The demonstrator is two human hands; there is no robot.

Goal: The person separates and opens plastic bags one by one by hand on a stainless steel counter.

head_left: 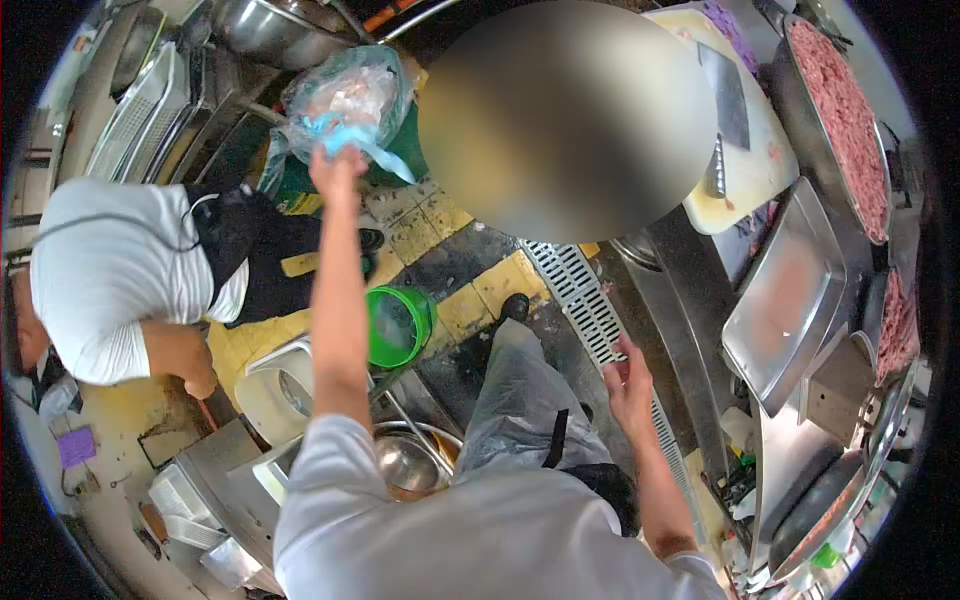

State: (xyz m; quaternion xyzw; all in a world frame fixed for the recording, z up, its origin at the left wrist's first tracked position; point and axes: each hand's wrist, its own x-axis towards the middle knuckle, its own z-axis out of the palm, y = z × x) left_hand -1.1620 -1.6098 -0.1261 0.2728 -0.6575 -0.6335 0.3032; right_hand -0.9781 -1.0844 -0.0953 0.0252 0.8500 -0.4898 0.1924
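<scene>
My left hand (pixel 338 172) is stretched far forward, its fingers closed on a crumpled light blue plastic piece (pixel 350 135). This lies against a clear plastic bag (pixel 300 105) with pale, wrinkled contents, which lines or sits on a green bin (pixel 405 150). Whether the blue piece is a glove or a strip of bag I cannot tell. Low on the right, my right hand (pixel 630 385) hangs over the slotted floor drain grate (pixel 575 290). Its fingers are loosely bent and apart, with nothing in them.
A person in a white shirt (pixel 120 260) bends over at left. A green bucket (pixel 398 328) and a metal bowl (pixel 410 460) stand near my legs. At right are a cutting board (pixel 765 165), a cleaver (pixel 727 95), a metal tray (pixel 790 300) and ground meat (pixel 840 115). A blurred oval hides the top centre.
</scene>
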